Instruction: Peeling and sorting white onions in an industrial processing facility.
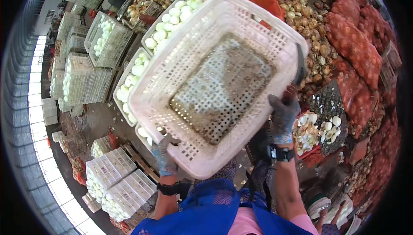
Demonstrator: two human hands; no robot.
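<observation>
An empty white plastic crate (222, 83) with slotted walls and a soiled, perforated bottom is held up tilted in front of me, its inside facing me. My left hand (165, 156), in a worn, stained work glove, grips the rim at the handle slot of its lower left end. On the other side my right hand (284, 119), gloved too, is closed around a knife (300, 65) with a dark curved blade. The blade points up along the crate's right rim. The right thumb lies against or very near the crate wall; I cannot tell which.
Crates of peeled onions (171, 22) stand behind and left of the held crate. Stacked crates (87, 77) fill the left side. Loose unpeeled onions (314, 41) and red mesh sacks (351, 41) lie right. A red container of peelings (306, 133) sits by my right hand. Other people are partly visible.
</observation>
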